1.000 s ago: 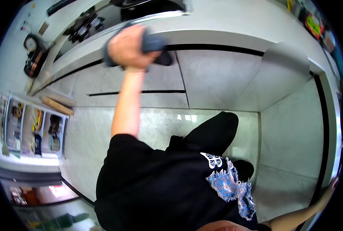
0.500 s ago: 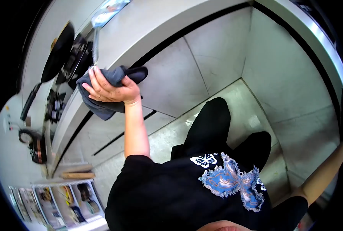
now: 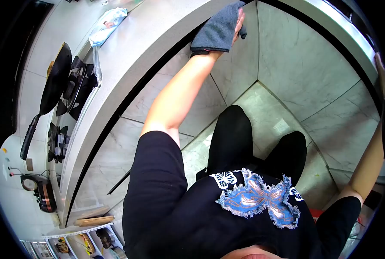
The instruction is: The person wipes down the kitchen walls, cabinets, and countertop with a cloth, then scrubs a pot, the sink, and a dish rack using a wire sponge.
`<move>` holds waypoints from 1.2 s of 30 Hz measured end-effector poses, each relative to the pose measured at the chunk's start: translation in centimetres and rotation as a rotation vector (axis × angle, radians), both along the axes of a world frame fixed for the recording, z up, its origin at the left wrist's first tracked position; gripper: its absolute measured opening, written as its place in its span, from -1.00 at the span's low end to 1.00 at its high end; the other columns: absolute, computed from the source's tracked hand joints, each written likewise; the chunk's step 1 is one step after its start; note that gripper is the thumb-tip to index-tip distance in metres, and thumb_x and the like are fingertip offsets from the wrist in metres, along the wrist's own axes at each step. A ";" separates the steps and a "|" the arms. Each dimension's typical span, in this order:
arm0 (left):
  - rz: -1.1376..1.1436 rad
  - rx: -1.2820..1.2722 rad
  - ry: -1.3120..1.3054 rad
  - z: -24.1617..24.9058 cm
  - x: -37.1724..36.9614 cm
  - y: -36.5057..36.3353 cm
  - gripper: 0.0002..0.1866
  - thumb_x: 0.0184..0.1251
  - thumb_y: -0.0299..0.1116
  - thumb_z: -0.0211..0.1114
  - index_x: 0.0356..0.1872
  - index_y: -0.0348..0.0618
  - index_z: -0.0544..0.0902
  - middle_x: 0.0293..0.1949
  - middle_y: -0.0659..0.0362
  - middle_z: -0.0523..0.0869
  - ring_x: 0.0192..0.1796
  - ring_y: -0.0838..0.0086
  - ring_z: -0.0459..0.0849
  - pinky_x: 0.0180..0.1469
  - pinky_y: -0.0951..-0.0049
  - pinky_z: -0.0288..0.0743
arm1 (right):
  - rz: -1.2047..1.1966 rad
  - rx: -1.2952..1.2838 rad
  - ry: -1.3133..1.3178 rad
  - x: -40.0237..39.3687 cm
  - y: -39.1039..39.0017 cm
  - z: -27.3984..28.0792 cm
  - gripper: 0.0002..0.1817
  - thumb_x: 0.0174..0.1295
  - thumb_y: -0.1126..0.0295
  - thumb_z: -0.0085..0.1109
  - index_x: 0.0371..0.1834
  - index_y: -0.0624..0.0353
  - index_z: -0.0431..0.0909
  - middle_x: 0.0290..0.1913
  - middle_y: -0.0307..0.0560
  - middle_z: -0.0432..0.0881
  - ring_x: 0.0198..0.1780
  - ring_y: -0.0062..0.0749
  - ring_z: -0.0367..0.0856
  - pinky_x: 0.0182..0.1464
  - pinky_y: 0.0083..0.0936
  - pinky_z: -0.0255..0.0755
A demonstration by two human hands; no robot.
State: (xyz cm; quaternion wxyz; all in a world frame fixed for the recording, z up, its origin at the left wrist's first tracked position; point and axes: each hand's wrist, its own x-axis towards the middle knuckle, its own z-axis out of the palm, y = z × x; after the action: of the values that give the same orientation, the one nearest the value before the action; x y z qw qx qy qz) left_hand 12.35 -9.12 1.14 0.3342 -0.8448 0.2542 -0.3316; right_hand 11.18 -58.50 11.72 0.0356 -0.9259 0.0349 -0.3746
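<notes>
A dark grey cloth (image 3: 216,31) is in my left hand (image 3: 239,26) at the top of the view. It lies against the front edge of the pale countertop (image 3: 158,47), over the black strip beneath it. The cloth covers most of the palm, and only some fingers show along its right side. My left arm is stretched out. At the far right edge, my right hand (image 3: 381,74) is partly visible beside the counter's other side. Shadow and the edge of the view hide its fingers.
On the counter at left are a blue-and-white soft pack (image 3: 109,26), a black frying pan (image 3: 57,82) and a gas stove (image 3: 73,88). A small black appliance (image 3: 46,196) stands lower left. A white divided rack (image 3: 78,241) holds several items. Pale tiled cabinet fronts (image 3: 304,64) surround my legs.
My left hand has carried the cloth from the left part of the counter edge up and right along it. The view has shifted slightly.
</notes>
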 end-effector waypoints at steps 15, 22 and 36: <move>0.284 -0.574 -0.206 -5.3 -32.5 13.5 -0.41 0.33 -0.14 0.37 0.27 -0.33 0.61 0.25 -0.14 0.66 0.28 -0.06 0.62 0.38 0.04 0.43 | -0.096 -0.156 -0.069 -2.2 -1.3 -0.4 -0.64 0.31 0.02 0.09 -0.11 -0.09 0.80 -0.14 -0.06 0.80 -0.13 -0.01 0.73 -0.06 -0.11 0.54; 0.274 -0.595 -0.296 -5.3 -29.1 10.4 -0.25 0.53 0.22 0.07 0.29 -0.35 0.57 0.25 -0.16 0.64 0.28 -0.12 0.59 0.39 -0.02 0.39 | -0.089 -0.193 -0.184 -1.8 -0.3 0.4 -0.66 0.31 0.09 0.04 -0.18 -0.10 0.83 -0.16 -0.05 0.81 -0.17 -0.01 0.74 -0.10 -0.06 0.56; -0.021 -0.592 0.106 -1.9 6.9 -8.3 -0.43 0.56 -0.23 -0.01 0.49 -0.29 0.34 0.51 -0.06 0.39 0.52 0.05 0.36 0.57 0.10 0.19 | -0.167 -0.029 -0.164 -2.4 1.3 -0.6 -0.63 0.19 0.09 0.10 -0.23 0.00 0.85 -0.26 0.05 0.82 -0.23 0.05 0.77 -0.13 -0.05 0.60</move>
State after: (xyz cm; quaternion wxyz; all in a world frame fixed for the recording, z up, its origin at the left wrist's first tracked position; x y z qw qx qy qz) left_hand 19.21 -17.38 -0.78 0.0561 -0.9190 0.1723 -0.3501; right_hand 8.78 -57.16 11.12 -0.0064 -0.8864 0.1034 -0.4512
